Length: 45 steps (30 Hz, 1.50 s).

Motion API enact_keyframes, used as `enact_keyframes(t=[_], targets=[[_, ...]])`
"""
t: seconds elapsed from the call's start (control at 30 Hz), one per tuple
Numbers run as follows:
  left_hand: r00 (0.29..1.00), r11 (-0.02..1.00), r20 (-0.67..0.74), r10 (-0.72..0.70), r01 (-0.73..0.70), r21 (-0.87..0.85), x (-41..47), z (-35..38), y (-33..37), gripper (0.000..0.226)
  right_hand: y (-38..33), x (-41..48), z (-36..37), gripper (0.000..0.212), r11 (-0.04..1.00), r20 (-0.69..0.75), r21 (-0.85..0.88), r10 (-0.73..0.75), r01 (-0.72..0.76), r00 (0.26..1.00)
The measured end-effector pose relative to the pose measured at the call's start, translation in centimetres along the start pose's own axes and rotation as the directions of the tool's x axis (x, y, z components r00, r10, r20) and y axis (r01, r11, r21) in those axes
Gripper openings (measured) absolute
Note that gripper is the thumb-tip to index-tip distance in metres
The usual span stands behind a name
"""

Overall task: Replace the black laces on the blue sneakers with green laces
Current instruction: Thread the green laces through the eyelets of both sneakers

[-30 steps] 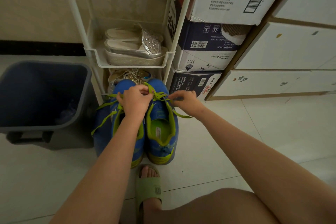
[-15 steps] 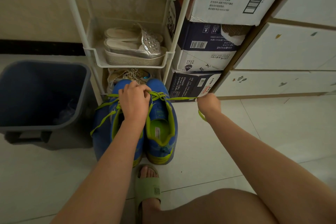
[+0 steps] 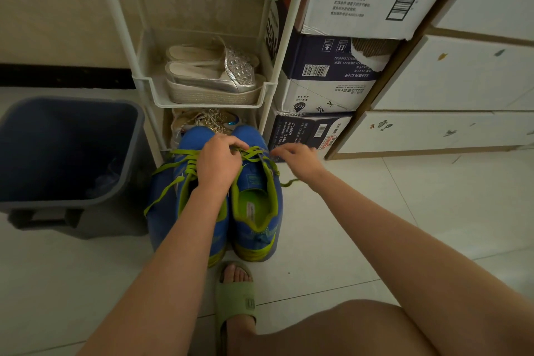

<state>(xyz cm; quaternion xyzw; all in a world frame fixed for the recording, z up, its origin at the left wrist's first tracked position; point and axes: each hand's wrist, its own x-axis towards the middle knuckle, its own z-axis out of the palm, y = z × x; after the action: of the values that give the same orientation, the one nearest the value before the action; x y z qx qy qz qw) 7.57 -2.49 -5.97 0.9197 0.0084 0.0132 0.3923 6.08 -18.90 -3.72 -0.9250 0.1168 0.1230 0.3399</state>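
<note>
L hand [image 3: 219, 163] sits knuckles-up over the front of the lacing, btwn the two blue sneakers. Its fingers curl down, tips pinching the green lace [image 3: 255, 153] where it crosses the toe-end eyelets of the R sneaker [image 3: 257, 182]. R hand [image 3: 299, 159] hovers just beside that shoe's outer edge, fingers reaching toward the crossings. It's motion-blurred, so can't tell whether it has hold of anything. A loose lace end [image 3: 290, 182] pokes out from under the R wrist and lies on the floor tiles [image 3: 361, 225], right of the shoe.

The lace covers only the front eyelets of the R sneaker; tongue and green insole show behind. L sneaker [image 3: 161, 202] stands touching it, side by side, partly hidden by the L forearm. Its green lacing [image 3: 189, 167] has strands trailing down the outer side. Both shoes are on the floor, toes at the foot of a white shelf rack [image 3: 267, 89].

The rack's middle tier holds silver platform sandals [image 3: 213, 78]; the bottom tier has glittery shoes [image 3: 208, 118] just behind the sneaker toes. Right of the rack: stacked cardboard boxes [image 3: 326, 87], then white drawer fronts [image 3: 433, 130]. Left: dark bin [image 3: 138, 136], near the L sneaker. Just behind the heels, a foot in a green slide sandal [image 3: 235, 300].
</note>
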Motion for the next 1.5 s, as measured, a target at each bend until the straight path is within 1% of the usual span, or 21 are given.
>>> enact_keyframes(t=[0.1,0.17,0.3,0.37,0.5,0.53,0.63,0.7,0.77,0.8,0.87,0.9,0.97,1.0,1.07,1.13,1.2,1.27,1.37,1.43,1.5], targets=[[1.0,1.0,-0.011,-0.009,0.009,-0.018,0.0,-0.1,-0.1,0.023,-0.4,0.0,0.7,0.034,0.999,0.048,0.033,-0.025,0.023,0.999],[1.0,1.0,-0.009,0.001,-0.001,-0.025,-0.1,-0.1,-0.2,0.023,-0.2,0.2,1.0,0.035,0.998,0.06,0.066,0.005,-0.009,0.998],[0.999,0.995,-0.04,-0.014,0.01,-0.097,-0.1,-0.2,-0.2,0.026,0.2,0.7,1.4,0.021,0.974,0.107,0.216,0.037,-0.059,0.994],[0.997,0.991,-0.053,-0.048,0.041,-0.124,0.1,-0.4,-0.2,0.029,0.3,0.7,1.1,0.021,0.965,0.118,0.248,0.055,-0.083,0.991],[0.997,0.994,0.001,-0.079,0.078,-0.08,0.4,-0.4,-0.6,0.027,0.9,1.0,0.0,0.033,0.975,-0.016,0.194,0.115,-0.11,0.993],[0.996,0.994,0.013,-0.084,0.085,-0.063,0.4,-0.4,-0.6,0.026,1.2,1.1,-0.2,0.032,0.974,-0.042,0.183,0.14,-0.13,0.989],[0.995,0.995,0.026,-0.093,0.094,-0.037,0.4,-0.4,-0.5,0.024,1.9,1.4,-0.3,0.017,0.973,-0.129,0.187,0.159,-0.133,0.979],[0.995,0.995,0.037,-0.094,0.095,-0.042,0.5,-0.5,-0.4,0.023,1.7,1.4,-0.4,0.025,0.982,-0.136,0.154,0.131,-0.11,0.982],[0.994,0.993,0.042,-0.101,0.104,-0.059,0.6,-0.7,-0.2,0.023,1.4,1.3,-0.5,0.04,0.985,-0.067,0.096,0.148,-0.142,0.987],[0.994,0.993,0.036,-0.101,0.103,-0.056,0.6,-0.9,0.0,0.024,1.3,1.2,-0.6,0.041,0.984,-0.015,0.051,0.169,-0.168,0.985],[0.995,0.995,0.008,-0.096,0.097,-0.025,0.5,-1.2,0.5,0.024,1.0,1.0,-0.9,0.028,0.981,0.077,-0.037,0.192,-0.19,0.978],[0.996,0.996,-0.01,-0.094,0.094,0.001,0.5,-1.4,0.7,0.022,0.8,0.9,-1.2,0.023,0.979,0.102,-0.025,0.202,-0.201,0.974],[0.993,0.991,0.005,-0.117,0.116,0.062,0.7,-1.9,1.1,0.019,0.4,1.0,-1.8,0.022,0.965,0.147,0.138,0.201,-0.221,0.969],[0.987,0.986,0.061,-0.149,0.143,0.09,0.9,-2.1,1.2,0.02,0.2,1.1,-2.1,0.021,0.948,0.165,0.241,0.173,-0.21,0.971],[0.952,0.971,0.211,-0.22,0.194,0.141,1.4,-2.4,1.6,0.027,-0.6,0.9,-2.5,0.02,0.905,0.218,0.402,0.052,-0.138,0.975],[0.909,0.962,0.322,-0.264,0.222,0.161,1.4,-2.7,2.0,0.037,-1.6,0.4,-2.2,0.025,0.893,0.253,0.446,-0.068,-0.053,0.965],[0.885,0.954,0.367,-0.286,0.226,0.197,1.4,-2.9,2.2,0.043,-2.4,0.1,-1.6,0.024,0.922,0.235,0.385,-0.129,0.029,0.963],[0.884,0.95,0.365,-0.294,0.226,0.217,1.2,-3.0,2.2,0.043,-2.7,0.1,-0.9,0.024,0.949,0.203,0.302,-0.16,0.094,0.966],[0.898,0.955,0.336,-0.284,0.233,0.184,1.4,-3.2,1.8,0.033,-2.9,0.3,-0.3,0.022,0.952,0.167,0.286,-0.161,0.109,0.973],[0.873,0.943,0.357,-0.333,0.314,0.111,1.6,-3.6,1.3,0.03,-3.1,0.6,0.2,0.018,0.967,0.128,0.204,-0.179,0.15,0.976],[0.829,0.912,0.41,-0.381,0.409,0.022,1.7,-4.2,1.0,0.031,-3.0,1.1,1.1,0.014,0.98,0.105,0.04,-0.2,0.196,0.974]])
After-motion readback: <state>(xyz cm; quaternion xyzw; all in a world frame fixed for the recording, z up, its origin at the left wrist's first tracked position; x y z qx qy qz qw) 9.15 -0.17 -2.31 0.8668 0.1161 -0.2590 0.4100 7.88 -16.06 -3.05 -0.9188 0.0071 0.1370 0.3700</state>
